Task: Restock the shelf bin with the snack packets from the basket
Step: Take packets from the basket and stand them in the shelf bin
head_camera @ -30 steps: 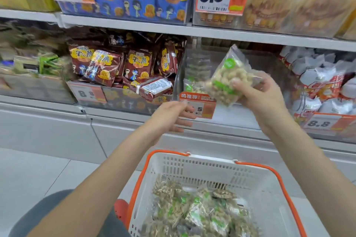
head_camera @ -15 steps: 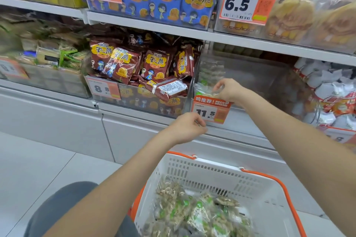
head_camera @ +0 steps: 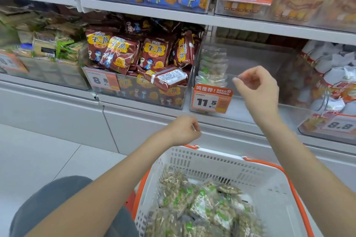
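A clear shelf bin point(head_camera: 256, 57) with an orange 11.5 price tag point(head_camera: 211, 100) holds a few clear snack packets point(head_camera: 212, 72) stacked at its left end. My right hand point(head_camera: 256, 86) hovers in front of the bin, fingers loosely curled and holding nothing. Lower down, my left hand point(head_camera: 184, 130) hangs over the basket's far rim with curled fingers, also holding nothing. The white basket point(head_camera: 269, 194) with orange handles sits below, with several clear packets of nuts with green labels point(head_camera: 200, 204) piled in it.
Left of the bin is another bin with brown snack bags point(head_camera: 134, 54) and an 8.8 tag. White-wrapped packets point(head_camera: 335, 67) fill the bin on the right. An upper shelf point(head_camera: 173, 11) carries blue bags and a 6.5 tag. My knee point(head_camera: 54, 204) shows at the lower left.
My right hand carried a packet into the bin's left end, let it go and drew back out with nothing in it. My left hand sank a little toward the basket.
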Demonstrator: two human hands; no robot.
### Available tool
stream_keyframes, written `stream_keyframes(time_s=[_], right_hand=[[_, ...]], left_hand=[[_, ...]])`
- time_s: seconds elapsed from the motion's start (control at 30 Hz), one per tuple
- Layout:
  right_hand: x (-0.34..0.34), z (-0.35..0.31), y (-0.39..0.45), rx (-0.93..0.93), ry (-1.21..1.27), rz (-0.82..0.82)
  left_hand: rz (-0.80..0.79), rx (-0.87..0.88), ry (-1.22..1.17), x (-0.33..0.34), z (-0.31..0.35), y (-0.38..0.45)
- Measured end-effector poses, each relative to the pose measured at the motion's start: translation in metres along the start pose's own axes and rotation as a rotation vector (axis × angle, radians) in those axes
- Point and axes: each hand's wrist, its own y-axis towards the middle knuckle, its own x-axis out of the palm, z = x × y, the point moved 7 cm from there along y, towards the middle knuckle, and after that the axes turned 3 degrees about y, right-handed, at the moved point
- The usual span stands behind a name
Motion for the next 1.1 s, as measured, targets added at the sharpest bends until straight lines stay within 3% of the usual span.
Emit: stream_keyframes(time_s=[0.07,0.13,0.2,0.27,0.33,0.4,0.5,0.57,0.77,0.87,0.97,1.1], right_hand=[[-0.010,0.026,-0.044,-0.010,0.039,0.032],[-0.002,0.071,-0.085,0.087,0.058,-0.050],[0.018,0.126,-0.129,0.230,-0.001,-0.237],[0.038,0.181,-0.176,0.399,-0.100,-0.457],[0.051,0.231,-0.218,0.544,-0.179,-0.633],[0.059,0.265,-0.248,0.598,-0.279,-0.779],[0.073,0.296,-0.276,0.625,-0.399,-0.959],[0.087,0.307,-0.295,0.644,-0.515,-1.100],[0.115,0.308,-0.290,0.638,-0.639,-1.091],[0.116,0.299,-0.271,0.671,-0.475,-1.121],[0.099,0.284,-0.249,0.702,-0.223,-0.987],[0.062,0.252,-0.218,0.852,0.140,-0.834]], left_hand=[[-0.062,-0.045,0.171,0.022,-0.018,0.003],[-0.156,-0.092,0.407,0.051,-0.044,0.007],[-0.251,-0.153,0.508,0.086,-0.078,0.008],[-0.307,-0.263,0.436,0.124,-0.117,0.005],[-0.285,-0.373,0.344,0.158,-0.151,-0.003],[-0.196,-0.421,0.426,0.181,-0.181,-0.006],[-0.218,-0.247,0.670,0.207,-0.200,-0.008],[-0.268,-0.134,0.690,0.219,-0.207,-0.007],[-0.173,-0.109,0.571,0.216,-0.203,0.016],[-0.110,-0.090,0.415,0.205,-0.202,0.024],[0.069,-0.240,0.149,0.175,-0.190,0.023],[-0.091,-0.437,-0.411,0.158,-0.163,0.028]])
